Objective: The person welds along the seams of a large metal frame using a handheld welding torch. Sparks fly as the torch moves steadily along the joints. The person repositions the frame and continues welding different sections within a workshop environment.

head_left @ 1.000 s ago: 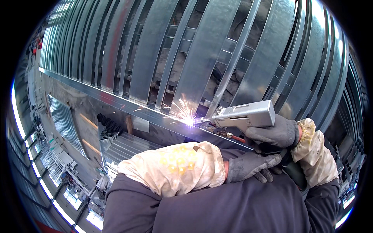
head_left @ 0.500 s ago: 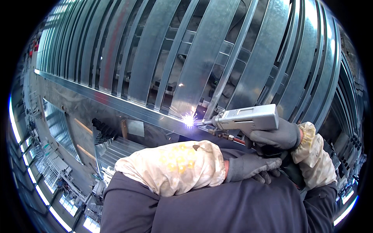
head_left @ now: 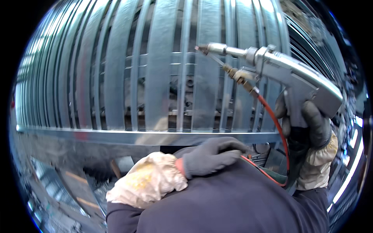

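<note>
My right hand [head_left: 307,126], in a dark glove with a pale cuff, grips the handle of a grey metal welding gun [head_left: 289,73]. The gun is raised, its nozzle tip [head_left: 202,48] pointing left in front of the slats, clear of the rail. A thin red hose [head_left: 278,128] runs from the gun down past my right arm. My left hand [head_left: 211,155], also in a dark glove, lies curled across my right forearm and holds nothing. A galvanised steel frame of vertical slats [head_left: 155,70] on a horizontal rail [head_left: 147,136] fills the view ahead.
Below the rail, more shiny metal parts and stacked frames [head_left: 58,186] lie at the lower left. More slatted frames [head_left: 311,35] curve away at the upper right. Bright strips of light [head_left: 349,163] show at the right rim.
The sparks at the rail have stopped. My right hand has lifted the welding gun up and away from the rail, and my view has swung so the rail now lies level.
</note>
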A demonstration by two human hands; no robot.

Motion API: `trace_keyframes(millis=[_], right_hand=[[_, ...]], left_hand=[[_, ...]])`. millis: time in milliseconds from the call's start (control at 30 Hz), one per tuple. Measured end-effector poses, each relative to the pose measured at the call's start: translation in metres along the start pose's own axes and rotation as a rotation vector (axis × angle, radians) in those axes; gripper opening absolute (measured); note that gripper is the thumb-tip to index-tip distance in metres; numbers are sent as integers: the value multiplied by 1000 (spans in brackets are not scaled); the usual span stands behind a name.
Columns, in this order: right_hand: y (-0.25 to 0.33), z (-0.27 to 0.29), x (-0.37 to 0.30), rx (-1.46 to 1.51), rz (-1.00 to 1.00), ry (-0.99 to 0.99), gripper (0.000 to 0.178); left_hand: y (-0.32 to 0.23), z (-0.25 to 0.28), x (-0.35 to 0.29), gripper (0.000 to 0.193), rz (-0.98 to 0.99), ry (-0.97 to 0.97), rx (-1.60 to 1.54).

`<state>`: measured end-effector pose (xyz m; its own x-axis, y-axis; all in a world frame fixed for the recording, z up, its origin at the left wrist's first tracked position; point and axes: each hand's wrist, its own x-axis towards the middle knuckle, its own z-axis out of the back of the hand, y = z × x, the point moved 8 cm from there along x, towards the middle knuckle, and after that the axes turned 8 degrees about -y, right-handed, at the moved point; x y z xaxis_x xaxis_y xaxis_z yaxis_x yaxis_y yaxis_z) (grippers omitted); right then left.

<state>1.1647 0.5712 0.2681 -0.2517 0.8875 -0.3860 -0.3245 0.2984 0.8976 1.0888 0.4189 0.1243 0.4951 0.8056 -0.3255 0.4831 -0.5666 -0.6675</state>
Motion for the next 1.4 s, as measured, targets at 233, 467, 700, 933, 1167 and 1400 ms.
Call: trace_keyframes(millis=[233, 467, 700, 933, 1167, 1400], right_hand=[[15, 102, -109, 159, 238, -480, 46], [11, 171, -243, 122, 312, -800, 47], [13, 245, -340, 95, 296, -968, 50], [-10, 354, -398, 52, 359, -1181, 52], [-8, 507, -386, -159, 783, -839, 53], [-73, 629, -287, 200, 602, -371, 67]], left_hand=[[33, 49, -16, 24, 46, -181, 271], [13, 40, -9, 20, -540, -383, 1114], [20, 25, -11, 15, -778, -430, 1274], [33, 9, 3, 17, -807, -526, 1377], [45, 1, 20, 9, -886, -771, 1479], [106, 29, 11, 19, -735, -1491, 656]])
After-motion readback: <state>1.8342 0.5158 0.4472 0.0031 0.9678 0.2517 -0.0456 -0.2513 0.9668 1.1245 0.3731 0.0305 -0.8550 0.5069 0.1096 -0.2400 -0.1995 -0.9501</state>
